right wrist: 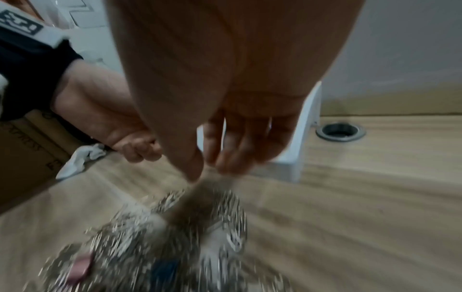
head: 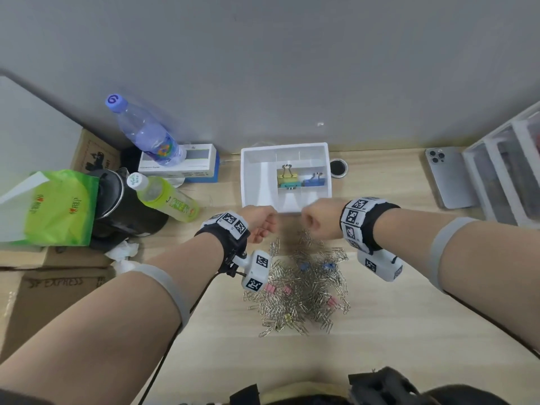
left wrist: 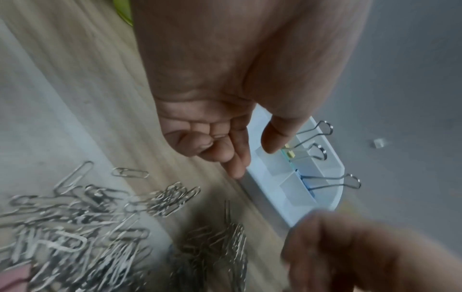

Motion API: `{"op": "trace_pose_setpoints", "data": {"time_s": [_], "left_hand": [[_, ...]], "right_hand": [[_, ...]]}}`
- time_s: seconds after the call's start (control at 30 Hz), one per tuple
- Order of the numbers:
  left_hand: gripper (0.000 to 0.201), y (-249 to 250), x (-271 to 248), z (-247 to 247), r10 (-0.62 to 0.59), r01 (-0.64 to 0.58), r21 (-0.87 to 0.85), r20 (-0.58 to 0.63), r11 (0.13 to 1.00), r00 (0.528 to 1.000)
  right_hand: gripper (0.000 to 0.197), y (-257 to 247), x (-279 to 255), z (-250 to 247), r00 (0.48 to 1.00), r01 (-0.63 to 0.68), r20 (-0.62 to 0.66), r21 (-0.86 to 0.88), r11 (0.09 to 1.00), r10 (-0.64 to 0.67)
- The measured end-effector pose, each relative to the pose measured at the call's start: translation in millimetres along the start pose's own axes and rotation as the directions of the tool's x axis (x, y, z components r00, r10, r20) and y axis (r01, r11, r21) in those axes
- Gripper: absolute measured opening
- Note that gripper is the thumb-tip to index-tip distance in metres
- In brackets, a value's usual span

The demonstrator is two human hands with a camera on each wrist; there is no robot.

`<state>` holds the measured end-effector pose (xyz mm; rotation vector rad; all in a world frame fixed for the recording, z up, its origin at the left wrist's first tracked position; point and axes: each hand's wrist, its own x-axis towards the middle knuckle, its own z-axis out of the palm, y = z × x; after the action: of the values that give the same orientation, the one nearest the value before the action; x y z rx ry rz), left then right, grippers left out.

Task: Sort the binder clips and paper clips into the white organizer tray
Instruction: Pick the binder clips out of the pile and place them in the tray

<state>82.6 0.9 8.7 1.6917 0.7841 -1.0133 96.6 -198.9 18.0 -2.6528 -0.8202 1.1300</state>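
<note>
Left hand: the left hand [head: 260,222] hovers above the far edge of the clip pile, just in front of the tray's near wall. In the left wrist view its fingers [left wrist: 225,150] curl loosely inward with the thumb apart from them, and nothing lies in the palm (a relaxed, empty hand).

Right hand: the right hand [head: 320,222] hangs beside the left, also at the tray's near wall. In the right wrist view its thumb and fingertips [right wrist: 227,164] draw together and point down at the pile. The picture is smeared with blur there, so I cannot tell whether a clip is pinched between them.

Tray: the white organizer tray [head: 248,171] stands on the wooden desk [head: 394,317] against the grey wall. It has one long compartment on the left and smaller ones on the right.

Sorted clips: a yellow binder clip [head: 287,176] and a teal binder clip [head: 289,185] share the middle compartment. A blue binder clip [head: 314,181] lies in the compartment to their right.

Unsorted pile: silver paper clips [head: 295,287] lie heaped on the desk between the forearms, near the tray. Among them are small pink binder clips [head: 270,288], small blue binder clips [head: 304,266] and a small yellow binder clip [head: 287,318].

Surroundings: a purple-capped water bottle [head: 146,133], a green drink bottle [head: 166,197] and a green bag [head: 58,206] stand on the left. A phone [head: 447,176] lies face down on the right.
</note>
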Motion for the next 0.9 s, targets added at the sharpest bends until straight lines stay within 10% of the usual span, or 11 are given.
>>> {"op": "trace_pose_setpoints", "data": {"time_s": [0.13, 0.9], "left_hand": [[0.022, -22.0, -5.4, 11.1, -0.006, 0.004, 0.05, 0.029, 0.999, 1.0], [0.023, -94.3, -18.6, 9.3, -0.018, 0.017, 0.058, 0.024, 0.998, 1.0]], "right_hand": [[0.033, 7.0, -12.0, 49.4, 0.991, -0.018, 0.13, 0.007, 1.0, 0.017], [0.024, -29.4, -17.8, 98.7, 0.995, 0.02, -0.094, 0.007, 1.0, -0.02]]}}
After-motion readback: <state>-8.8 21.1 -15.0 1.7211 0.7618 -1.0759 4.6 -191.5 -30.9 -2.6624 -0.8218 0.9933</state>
